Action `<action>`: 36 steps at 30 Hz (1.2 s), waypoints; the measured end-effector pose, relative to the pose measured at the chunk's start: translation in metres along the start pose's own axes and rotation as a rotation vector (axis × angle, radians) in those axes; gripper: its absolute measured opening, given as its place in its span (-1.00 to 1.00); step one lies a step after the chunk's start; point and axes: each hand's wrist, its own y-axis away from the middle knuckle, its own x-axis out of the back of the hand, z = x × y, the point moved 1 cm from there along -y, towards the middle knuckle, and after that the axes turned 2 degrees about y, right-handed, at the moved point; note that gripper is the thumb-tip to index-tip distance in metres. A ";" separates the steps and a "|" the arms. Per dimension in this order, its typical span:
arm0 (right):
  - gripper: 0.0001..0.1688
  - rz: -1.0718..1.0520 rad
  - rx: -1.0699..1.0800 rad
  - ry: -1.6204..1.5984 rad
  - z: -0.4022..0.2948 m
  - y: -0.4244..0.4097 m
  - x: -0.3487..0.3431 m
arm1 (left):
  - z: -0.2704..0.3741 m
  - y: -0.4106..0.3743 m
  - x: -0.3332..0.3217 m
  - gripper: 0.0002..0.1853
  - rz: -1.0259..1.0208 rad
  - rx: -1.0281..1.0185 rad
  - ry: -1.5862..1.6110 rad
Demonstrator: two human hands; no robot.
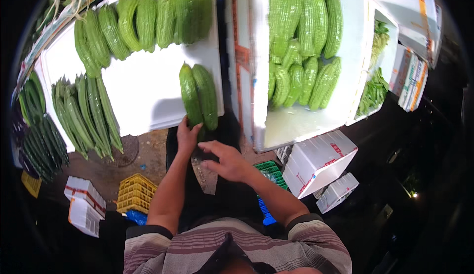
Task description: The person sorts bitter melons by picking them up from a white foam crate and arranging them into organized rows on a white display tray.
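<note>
Two plump dark green gourds lie side by side at the right edge of a white foam board (137, 92), their lower ends jutting past its front edge. My left hand (188, 135) is around the lower end of the left gourd (190, 92), with its thumb across the front. Beside it is the right gourd (206, 98), not visibly touched by that hand. My right hand (226, 159) hangs just below the gourds' ends, fingers apart, holding nothing. Light green bitter melons (146, 22) form a row along the board's back. Long ridged luffas (87, 114) lie at its left front.
A deep white foam box (311, 125) of bitter melons (296, 81) stands to the right, beyond it leafy greens (374, 88). Dark cucumbers (42, 148) lie far left. On the ground are a yellow crate (137, 192), a green crate (272, 170) and foam boxes (320, 163).
</note>
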 end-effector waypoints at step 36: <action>-0.34 0.643 -0.170 -0.042 0.166 0.045 0.268 | 0.174 -0.016 -0.284 -0.31 0.234 -0.075 -0.027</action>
